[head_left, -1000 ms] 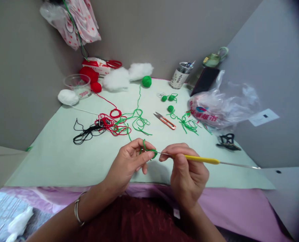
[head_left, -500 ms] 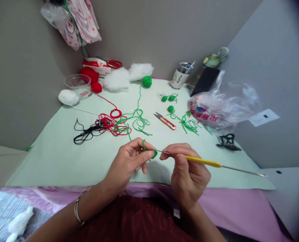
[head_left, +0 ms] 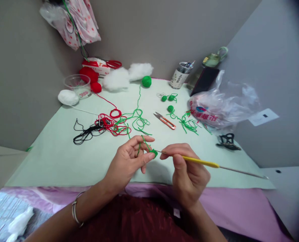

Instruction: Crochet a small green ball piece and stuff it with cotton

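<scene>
Between thumb and fingers, my left hand (head_left: 129, 158) pinches a small green crochet piece (head_left: 153, 153). Green yarn (head_left: 146, 144) runs over its raised index finger down to the piece. My right hand (head_left: 189, 173) grips a crochet hook (head_left: 202, 162) by its yellow handle, pen-fashion. The hook's thin metal tip meets the right side of the green piece; whether it sits inside a stitch is too small to tell. Its other metal end points out to the right. Beyond the hands lie loose green yarn strands (head_left: 139, 121), which trail back to a green yarn ball (head_left: 146, 81).
Orange thread snips (head_left: 165, 121) lie past my hands, near small green crochet balls (head_left: 170, 109). Tangled red yarn (head_left: 111, 122) and black yarn (head_left: 86, 132) are at left. White stuffing (head_left: 116, 79) rests at the back. A plastic bag (head_left: 215, 104) and black hair clip (head_left: 228, 142) are at right.
My left index finger has lifted and straightened, drawing the green yarn into a longer line above the piece. The hook has shifted slightly, its far end dipping a little.
</scene>
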Action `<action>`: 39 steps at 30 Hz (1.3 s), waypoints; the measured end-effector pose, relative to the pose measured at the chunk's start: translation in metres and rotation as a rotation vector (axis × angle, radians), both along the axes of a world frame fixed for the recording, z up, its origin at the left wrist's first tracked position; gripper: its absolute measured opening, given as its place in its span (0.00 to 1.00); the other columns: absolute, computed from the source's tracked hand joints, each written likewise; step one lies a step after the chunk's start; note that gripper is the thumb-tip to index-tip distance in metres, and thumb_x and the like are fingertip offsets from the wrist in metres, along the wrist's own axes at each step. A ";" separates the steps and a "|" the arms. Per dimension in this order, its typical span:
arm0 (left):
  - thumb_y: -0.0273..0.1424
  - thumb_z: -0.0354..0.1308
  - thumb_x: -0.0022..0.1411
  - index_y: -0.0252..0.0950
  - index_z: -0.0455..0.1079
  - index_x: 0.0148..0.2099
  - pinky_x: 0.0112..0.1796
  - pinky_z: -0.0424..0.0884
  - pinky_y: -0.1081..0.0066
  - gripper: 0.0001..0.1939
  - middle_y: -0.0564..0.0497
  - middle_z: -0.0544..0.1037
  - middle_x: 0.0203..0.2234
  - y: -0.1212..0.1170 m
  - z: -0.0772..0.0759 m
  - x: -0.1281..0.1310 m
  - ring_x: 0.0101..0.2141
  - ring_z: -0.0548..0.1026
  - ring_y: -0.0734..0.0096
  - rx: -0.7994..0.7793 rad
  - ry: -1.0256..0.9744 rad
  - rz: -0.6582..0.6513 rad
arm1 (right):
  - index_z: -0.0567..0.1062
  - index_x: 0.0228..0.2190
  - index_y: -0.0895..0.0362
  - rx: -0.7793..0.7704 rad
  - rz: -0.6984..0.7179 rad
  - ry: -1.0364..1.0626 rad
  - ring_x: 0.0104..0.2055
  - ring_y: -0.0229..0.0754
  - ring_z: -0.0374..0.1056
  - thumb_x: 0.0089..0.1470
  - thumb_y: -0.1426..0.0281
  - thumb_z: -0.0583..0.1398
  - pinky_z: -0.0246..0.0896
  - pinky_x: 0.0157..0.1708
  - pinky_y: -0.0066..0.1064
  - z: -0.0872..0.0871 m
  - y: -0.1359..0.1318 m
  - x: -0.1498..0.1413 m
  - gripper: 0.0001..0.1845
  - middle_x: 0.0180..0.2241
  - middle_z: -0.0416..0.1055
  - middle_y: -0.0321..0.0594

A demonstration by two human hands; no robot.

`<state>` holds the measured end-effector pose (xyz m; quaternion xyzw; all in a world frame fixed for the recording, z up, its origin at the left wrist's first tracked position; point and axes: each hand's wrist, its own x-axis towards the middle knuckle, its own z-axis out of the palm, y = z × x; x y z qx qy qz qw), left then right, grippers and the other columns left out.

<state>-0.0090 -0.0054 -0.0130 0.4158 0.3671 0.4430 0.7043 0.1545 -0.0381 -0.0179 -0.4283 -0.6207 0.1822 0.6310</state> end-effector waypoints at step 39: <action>0.28 0.78 0.52 0.37 0.47 0.79 0.20 0.69 0.78 0.61 0.56 0.78 0.30 0.004 0.007 0.000 0.23 0.71 0.77 -0.107 -0.078 -0.075 | 0.84 0.38 0.52 -0.287 0.242 0.397 0.32 0.38 0.74 0.68 0.64 0.63 0.73 0.35 0.33 -0.013 0.006 -0.003 0.10 0.37 0.81 0.40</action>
